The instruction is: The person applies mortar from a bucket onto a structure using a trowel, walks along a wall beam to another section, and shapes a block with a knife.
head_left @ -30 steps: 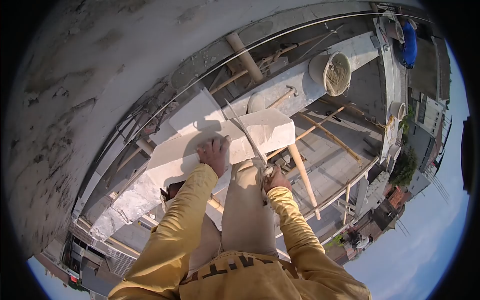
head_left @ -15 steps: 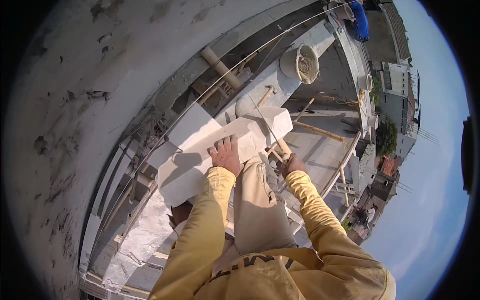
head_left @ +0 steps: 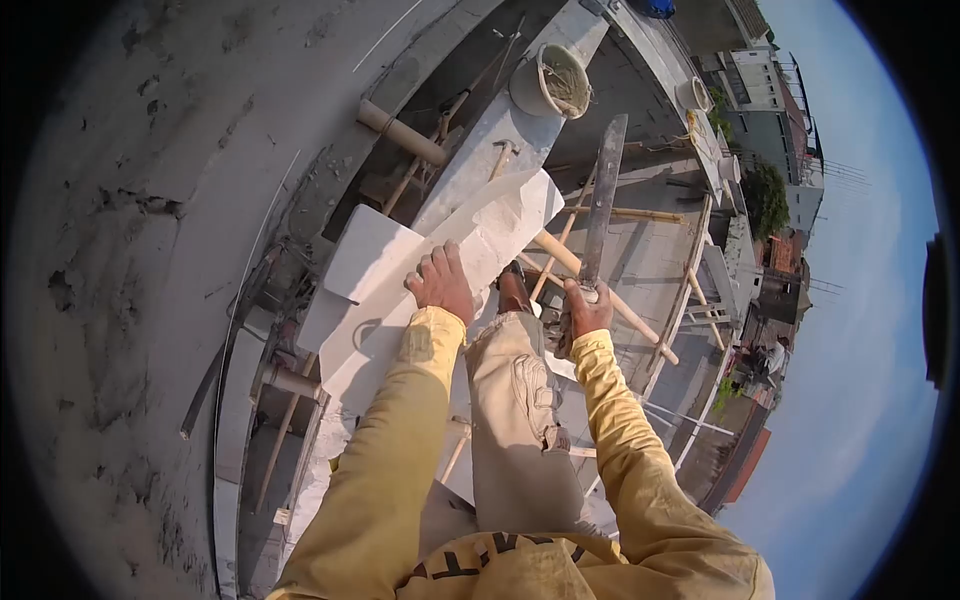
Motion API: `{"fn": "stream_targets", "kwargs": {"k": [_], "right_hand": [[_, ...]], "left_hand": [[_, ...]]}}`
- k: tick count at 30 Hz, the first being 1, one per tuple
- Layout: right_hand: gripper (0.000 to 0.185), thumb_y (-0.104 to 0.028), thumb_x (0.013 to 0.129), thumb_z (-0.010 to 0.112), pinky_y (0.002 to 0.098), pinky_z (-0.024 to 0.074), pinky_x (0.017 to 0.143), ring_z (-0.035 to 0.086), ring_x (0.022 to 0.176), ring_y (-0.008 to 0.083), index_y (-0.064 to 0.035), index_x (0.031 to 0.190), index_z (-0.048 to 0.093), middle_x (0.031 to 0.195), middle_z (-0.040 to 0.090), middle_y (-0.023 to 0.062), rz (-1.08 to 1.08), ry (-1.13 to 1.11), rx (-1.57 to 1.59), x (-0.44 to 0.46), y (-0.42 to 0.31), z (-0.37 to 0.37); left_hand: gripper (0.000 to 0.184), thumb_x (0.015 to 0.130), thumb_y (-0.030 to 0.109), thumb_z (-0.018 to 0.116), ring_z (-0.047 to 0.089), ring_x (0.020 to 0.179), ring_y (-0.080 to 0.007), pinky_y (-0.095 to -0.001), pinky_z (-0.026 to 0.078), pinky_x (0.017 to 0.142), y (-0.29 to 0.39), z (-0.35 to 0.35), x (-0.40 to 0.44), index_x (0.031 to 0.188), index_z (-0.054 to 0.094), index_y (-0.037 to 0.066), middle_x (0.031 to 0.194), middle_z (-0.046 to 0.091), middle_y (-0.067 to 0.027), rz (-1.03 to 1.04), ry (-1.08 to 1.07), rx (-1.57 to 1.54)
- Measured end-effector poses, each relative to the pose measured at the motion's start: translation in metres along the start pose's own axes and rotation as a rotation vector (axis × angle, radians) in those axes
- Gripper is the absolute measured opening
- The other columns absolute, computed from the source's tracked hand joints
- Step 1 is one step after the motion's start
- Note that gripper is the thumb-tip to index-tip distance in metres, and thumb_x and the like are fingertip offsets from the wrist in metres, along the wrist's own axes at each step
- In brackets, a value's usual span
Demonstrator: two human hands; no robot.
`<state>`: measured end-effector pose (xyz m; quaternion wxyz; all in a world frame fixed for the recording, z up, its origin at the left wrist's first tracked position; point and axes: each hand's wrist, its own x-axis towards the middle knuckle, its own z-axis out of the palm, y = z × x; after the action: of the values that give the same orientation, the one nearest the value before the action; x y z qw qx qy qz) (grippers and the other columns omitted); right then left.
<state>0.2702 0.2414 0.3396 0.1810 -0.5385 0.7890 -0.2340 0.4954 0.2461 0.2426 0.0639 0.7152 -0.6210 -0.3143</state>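
Observation:
My left hand (head_left: pixel 442 283) rests with its fingers apart on a long pale block (head_left: pixel 480 235), which lies along a wall top. My right hand (head_left: pixel 587 309) is wrapped round the handle of a long flat blade (head_left: pixel 605 200). The blade points up and away, to the right of the block and apart from it. A chipped, hollowed patch shows at the block's far end. Another white block (head_left: pixel 372 254) lies against the left side of the long one. A hammer (head_left: pixel 503 158) lies on the ledge just beyond the block.
A bucket with grey material (head_left: pixel 540 85) stands on the ledge (head_left: pixel 490 140) farther ahead. Bamboo poles (head_left: pixel 600 285) cross below on the right, over a lower floor. A rough grey wall (head_left: pixel 150 250) fills the left. More buckets (head_left: pixel 693 95) stand at the far right.
The blade has come away from the block and now stands to its right, broad side showing. My left hand remains on the block. The view has turned, shifting the surroundings.

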Motion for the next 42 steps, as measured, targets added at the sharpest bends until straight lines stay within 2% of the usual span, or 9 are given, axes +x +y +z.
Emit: {"fn": "stream_targets", "kwargs": {"k": [3,5,10,25,28,33,37,39,42], "right_hand": [[0.043,-0.035,0.081,0.079,0.0344,0.052,0.077,0.066,0.081,0.0212,-0.0012,0.103,0.065,0.09,0.07,0.0115,0.026,0.066,0.065,0.006,-0.012,0.012],[0.043,-0.031,0.08,0.078,0.034,0.0517,0.076,0.066,0.082,0.0213,-0.0011,0.107,0.062,0.089,0.069,0.0136,0.051,-0.1,0.127,0.009,0.012,0.016],[0.054,-0.037,0.077,0.073,0.0415,0.0497,0.094,0.065,0.104,0.0405,-0.004,0.117,0.061,0.107,0.068,0.0246,0.247,-0.721,-0.361,0.029,0.046,0.004],[0.057,-0.036,0.075,0.076,0.0421,0.0501,0.093,0.066,0.104,0.039,-0.004,0.12,0.062,0.109,0.068,0.0233,0.211,-0.78,-0.505,0.046,0.064,0.011],[0.048,-0.031,0.079,0.076,0.0391,0.0529,0.072,0.065,0.074,0.0253,-0.0023,0.115,0.059,0.083,0.066,0.0132,0.236,-0.735,-0.442,0.041,0.065,0.012],[0.05,-0.034,0.079,0.076,0.0381,0.0527,0.072,0.065,0.075,0.0252,-0.0039,0.115,0.059,0.083,0.066,0.0144,0.256,-0.686,-0.423,0.015,0.058,0.023],[0.037,-0.031,0.08,0.077,0.0322,0.0487,0.053,0.057,0.054,0.0156,-0.005,0.101,0.06,0.067,0.061,0.0063,0.436,-0.541,-0.083,-0.027,0.07,0.052],[0.044,-0.035,0.076,0.077,0.0392,0.0535,0.075,0.068,0.078,0.0314,-0.0029,0.103,0.064,0.086,0.07,0.0168,0.531,-0.522,-0.04,-0.045,0.071,0.061],[0.043,-0.035,0.076,0.077,0.0382,0.0535,0.068,0.065,0.067,0.0268,-0.0035,0.102,0.063,0.077,0.067,0.0136,0.597,-0.478,0.039,-0.07,0.064,0.06]], "left_hand": [[0.11,0.069,0.045,0.082,0.038,0.131,-0.0335,-0.0604,0.032,0.1,0.002,-0.012,0.002,0.152,0.021,0.006,0.147,0.035,-0.0139,-0.016,-0.145,-0.049],[0.111,0.069,0.046,0.081,0.038,0.131,-0.0347,-0.0612,0.032,0.101,0.005,-0.009,0.002,0.152,0.02,0.005,0.147,0.034,-0.0155,-0.014,-0.126,-0.024],[0.113,0.067,0.047,0.081,0.038,0.131,-0.0348,-0.0604,0.033,0.1,0.008,-0.004,0.005,0.151,0.019,0.004,0.144,0.036,-0.0158,-0.004,-0.15,0.04],[0.113,0.065,0.04,0.084,0.038,0.133,-0.0312,-0.0577,0.036,0.101,0.017,-0.021,0.016,0.152,0.019,0.007,0.146,0.037,-0.0123,-0.062,-0.259,0.092],[0.112,0.065,0.037,0.083,0.038,0.134,-0.0309,-0.0552,0.037,0.101,0.019,-0.021,0.014,0.152,0.02,0.005,0.147,0.038,-0.0137,-0.077,-0.269,0.114],[0.111,0.065,0.036,0.083,0.039,0.133,-0.0315,-0.0548,0.036,0.103,0.022,-0.023,0.013,0.151,0.021,0.005,0.145,0.039,-0.0145,-0.096,-0.281,0.137],[0.111,0.062,0.036,0.083,0.04,0.133,-0.0332,-0.056,0.036,0.104,0.008,-0.029,0.017,0.15,0.023,0.004,0.143,0.04,-0.0154,0.014,-0.266,0.148],[0.111,0.061,0.036,0.083,0.04,0.133,-0.0336,-0.0565,0.037,0.104,0.001,-0.032,0.017,0.149,0.023,0.004,0.143,0.041,-0.0157,0.072,-0.278,0.145],[0.11,0.06,0.034,0.082,0.042,0.131,-0.0339,-0.057,0.039,0.103,0.006,-0.035,0.018,0.148,0.024,0.004,0.142,0.042,-0.0166,0.135,-0.315,0.234]]}}
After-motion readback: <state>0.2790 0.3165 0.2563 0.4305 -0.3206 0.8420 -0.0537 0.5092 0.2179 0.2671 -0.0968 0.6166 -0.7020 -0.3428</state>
